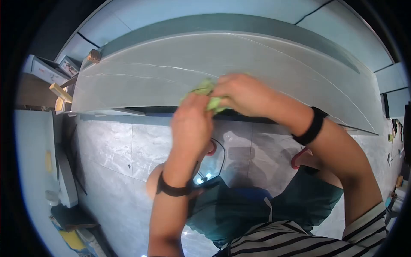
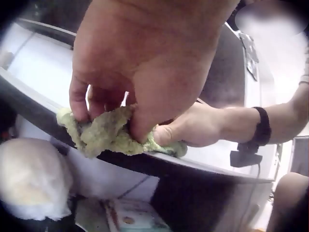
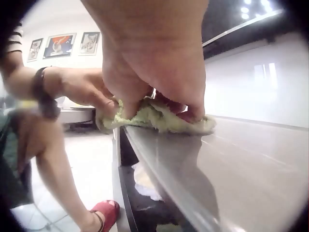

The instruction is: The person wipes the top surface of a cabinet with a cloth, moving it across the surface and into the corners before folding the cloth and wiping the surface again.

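Observation:
A crumpled light-green cloth (image 2: pixel 104 133) lies along the front edge of a grey, white-veined cabinet top (image 1: pixel 141 88). My left hand (image 1: pixel 192 122) pinches one part of it between thumb and fingertips. My right hand (image 1: pixel 248 93) grips the cloth close beside, its curled fingers pressing into the folds in the right wrist view. Both hands sit near the middle of the front edge. In the right wrist view the cloth (image 3: pixel 164 118) overlaps the edge, part on the top and part hanging over the side.
Below the edge is a dark open space, with a white bundle (image 2: pixel 34 179) showing in the left wrist view. A small brown object (image 1: pixel 94 56) stands at the top's far left corner. A white cabinet (image 1: pixel 34 141) is on the left. My legs and red shoes (image 3: pixel 107 212) are below.

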